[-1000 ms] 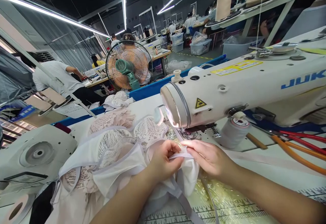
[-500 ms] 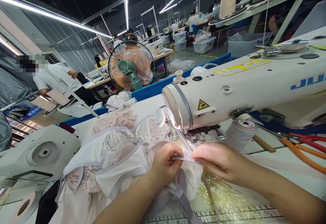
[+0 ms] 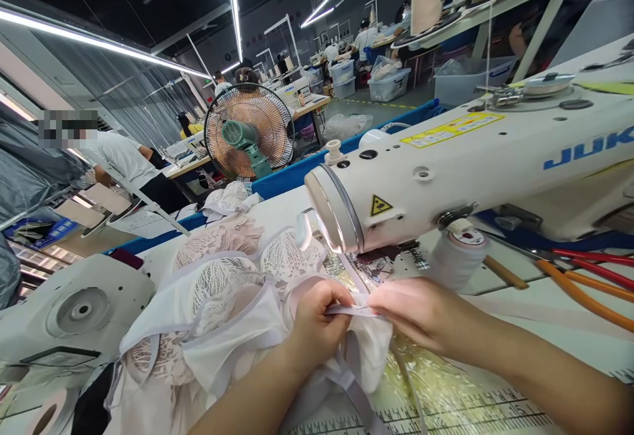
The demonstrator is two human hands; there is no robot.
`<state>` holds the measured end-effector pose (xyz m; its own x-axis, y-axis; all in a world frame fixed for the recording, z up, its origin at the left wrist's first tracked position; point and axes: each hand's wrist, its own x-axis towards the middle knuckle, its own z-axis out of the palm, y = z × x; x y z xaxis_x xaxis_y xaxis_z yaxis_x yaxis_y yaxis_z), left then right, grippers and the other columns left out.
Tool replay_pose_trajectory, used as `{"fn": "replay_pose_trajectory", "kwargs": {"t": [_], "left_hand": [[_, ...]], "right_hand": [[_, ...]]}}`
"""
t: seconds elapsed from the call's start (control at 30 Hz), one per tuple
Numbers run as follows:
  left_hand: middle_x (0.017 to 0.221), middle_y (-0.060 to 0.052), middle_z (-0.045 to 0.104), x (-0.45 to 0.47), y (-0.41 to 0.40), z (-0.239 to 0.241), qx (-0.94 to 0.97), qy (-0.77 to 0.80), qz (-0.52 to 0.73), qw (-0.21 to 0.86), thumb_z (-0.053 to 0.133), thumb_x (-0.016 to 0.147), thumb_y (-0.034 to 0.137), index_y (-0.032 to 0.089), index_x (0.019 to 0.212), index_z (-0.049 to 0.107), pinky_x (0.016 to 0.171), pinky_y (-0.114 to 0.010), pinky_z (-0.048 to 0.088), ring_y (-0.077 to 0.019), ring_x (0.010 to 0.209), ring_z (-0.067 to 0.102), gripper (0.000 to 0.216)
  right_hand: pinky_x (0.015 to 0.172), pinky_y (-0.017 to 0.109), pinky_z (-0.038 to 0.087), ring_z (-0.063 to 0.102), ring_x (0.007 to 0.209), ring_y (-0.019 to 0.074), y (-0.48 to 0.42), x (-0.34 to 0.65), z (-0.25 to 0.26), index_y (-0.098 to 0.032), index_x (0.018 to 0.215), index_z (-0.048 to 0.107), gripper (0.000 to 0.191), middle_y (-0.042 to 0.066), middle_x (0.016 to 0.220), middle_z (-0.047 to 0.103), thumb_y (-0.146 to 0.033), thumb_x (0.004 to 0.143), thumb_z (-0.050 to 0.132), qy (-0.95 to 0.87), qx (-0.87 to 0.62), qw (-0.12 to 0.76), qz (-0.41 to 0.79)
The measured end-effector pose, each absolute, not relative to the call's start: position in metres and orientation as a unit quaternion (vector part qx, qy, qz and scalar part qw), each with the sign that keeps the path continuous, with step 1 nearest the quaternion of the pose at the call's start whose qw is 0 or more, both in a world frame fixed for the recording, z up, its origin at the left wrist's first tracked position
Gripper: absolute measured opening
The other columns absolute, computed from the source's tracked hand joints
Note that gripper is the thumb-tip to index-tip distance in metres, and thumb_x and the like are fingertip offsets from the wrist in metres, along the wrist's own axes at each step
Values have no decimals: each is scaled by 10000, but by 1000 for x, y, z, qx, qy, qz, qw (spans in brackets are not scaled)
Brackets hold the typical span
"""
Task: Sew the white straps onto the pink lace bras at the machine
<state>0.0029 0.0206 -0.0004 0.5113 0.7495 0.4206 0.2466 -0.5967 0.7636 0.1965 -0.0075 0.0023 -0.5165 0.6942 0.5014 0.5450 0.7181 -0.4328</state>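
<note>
My left hand [image 3: 317, 326] and my right hand [image 3: 416, 313] both pinch a narrow pale strap [image 3: 354, 310] of a white lace garment [image 3: 218, 309], just in front of the needle area of a white JUKI sewing machine [image 3: 470, 158]. The fingers of both hands are closed on the strap, with fingertips almost touching. The garment is heaped to the left of my hands, and more strap trails down toward me over the table with printed rulers [image 3: 446, 415].
A white thread spool [image 3: 453, 260] stands behind my right hand. Red and orange handled tools [image 3: 584, 276] lie at right. A second grey machine [image 3: 69, 309] sits at left. A fan [image 3: 249, 133] and other workers at tables are behind.
My hands stay pinched on the strap and have shifted slightly; the view has moved a little. Nothing was let go.
</note>
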Motion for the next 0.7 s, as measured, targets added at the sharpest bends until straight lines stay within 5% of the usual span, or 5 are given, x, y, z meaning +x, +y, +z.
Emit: {"fn": "replay_pose_trajectory", "kwargs": {"t": [0.43,0.7], "left_hand": [[702,-26,595,2,21,1,807,317,370,333,509,717,90,188,696,506,623,-267,439,-142,667,552,101],[703,-29,583,4,20,3,802,324,357,351,503,707,79,183,694,505,599,-257,426,-140,652,542,105]], "right_hand": [[521,236,355,530,572,146,-7,196,4,-197,826,592,307,28,626,590,-250,917,304,-869,-355,328,102],[506,242,327,524,566,150,-7,197,11,-175,767,570,317,29,623,571,-220,904,288,-887,-378,244,99]]}}
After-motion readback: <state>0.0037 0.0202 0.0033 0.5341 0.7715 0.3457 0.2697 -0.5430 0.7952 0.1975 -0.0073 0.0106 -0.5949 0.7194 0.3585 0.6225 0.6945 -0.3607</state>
